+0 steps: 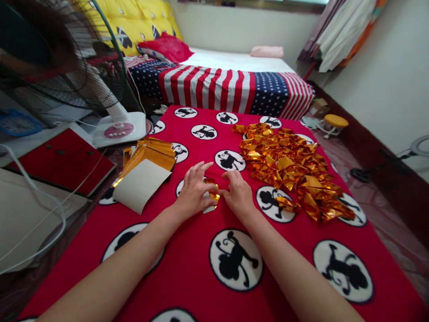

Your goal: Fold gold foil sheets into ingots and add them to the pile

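Note:
Near the middle of the red cloth [194,277], a small sheet of gold foil paper [214,201] is being handled, partly folded, with its pale side showing below. My left hand [194,190] has its thumb and fingers curled round the paper's left side. From the right, my right hand [237,192] touches its edge with thumb and index finger pinched together. A stack of flat gold foil sheets [147,156] lies to the left, a pale-backed sheet [142,183] on top. At the right is a heap of folded gold foil pieces [284,156], and one loose folded piece [286,204] sits apart from it.
An electric fan [117,125] stands at the left beside a red panel [63,156] and a white cable [43,197]. Beyond the cloth is a bed with a striped, starred cover [217,85]. A yellow stool [335,120] is on the floor at the right.

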A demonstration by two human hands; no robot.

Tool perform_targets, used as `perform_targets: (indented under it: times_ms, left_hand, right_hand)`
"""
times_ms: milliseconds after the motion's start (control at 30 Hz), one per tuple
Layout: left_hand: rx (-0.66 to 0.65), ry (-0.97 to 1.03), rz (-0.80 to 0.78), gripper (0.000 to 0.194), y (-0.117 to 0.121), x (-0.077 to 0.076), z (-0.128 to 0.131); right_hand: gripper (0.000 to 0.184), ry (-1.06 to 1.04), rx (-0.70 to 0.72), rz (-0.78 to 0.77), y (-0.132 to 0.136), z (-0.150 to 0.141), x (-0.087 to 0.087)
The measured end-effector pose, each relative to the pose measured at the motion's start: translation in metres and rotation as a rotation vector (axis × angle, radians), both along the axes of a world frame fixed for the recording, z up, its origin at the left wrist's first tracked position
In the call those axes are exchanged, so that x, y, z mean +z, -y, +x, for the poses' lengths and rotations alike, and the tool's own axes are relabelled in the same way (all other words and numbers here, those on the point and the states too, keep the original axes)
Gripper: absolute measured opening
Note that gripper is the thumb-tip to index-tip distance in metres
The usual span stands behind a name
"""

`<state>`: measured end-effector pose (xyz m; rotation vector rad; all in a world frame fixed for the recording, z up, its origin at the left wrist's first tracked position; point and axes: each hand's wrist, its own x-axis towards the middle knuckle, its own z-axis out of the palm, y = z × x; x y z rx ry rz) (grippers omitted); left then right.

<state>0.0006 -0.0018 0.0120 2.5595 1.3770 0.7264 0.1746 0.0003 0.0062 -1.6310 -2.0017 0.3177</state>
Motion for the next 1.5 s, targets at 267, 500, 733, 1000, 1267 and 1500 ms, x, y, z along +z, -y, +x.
perform_targets:
  times_ms: [267, 500, 733, 1000, 1267, 1500]
  left_hand:
    - [-0.12, -0.049, 0.061, 0.009, -0.001, -0.008, -0.013]
    - [-0.262, -0.193, 0.059, 0.055, 0.001, -0.003, -0.032]
    - [-0.284, -0.179, 0.052, 0.048, 0.004, 0.011, -0.033]
    - [-0.281, -0.175, 0.051, 0.04, 0.015, 0.007, -0.035]
    - [-0.278, -0.149, 0.124, 0.021, 0.014, 0.004, -0.037]
    - [-0.286, -0.144, 0.157, 0.018, 0.017, -0.012, -0.039]
  right_hand:
    - [0.007, -0.079, 0.104, -0.017, 0.049, 0.001, -0.007]
    - [0.012, 0.001, 0.146, 0.034, 0.059, -0.006, -0.012]
    - [0.012, 0.022, 0.167, 0.042, 0.055, -0.002, -0.012]
    - [0.017, 0.059, 0.113, 0.023, 0.059, 0.0, -0.006]
    - [0.015, 0.068, 0.082, -0.008, 0.057, -0.003, -0.006]
    - [0.013, 0.021, 0.031, -0.017, 0.057, -0.004, -0.01]
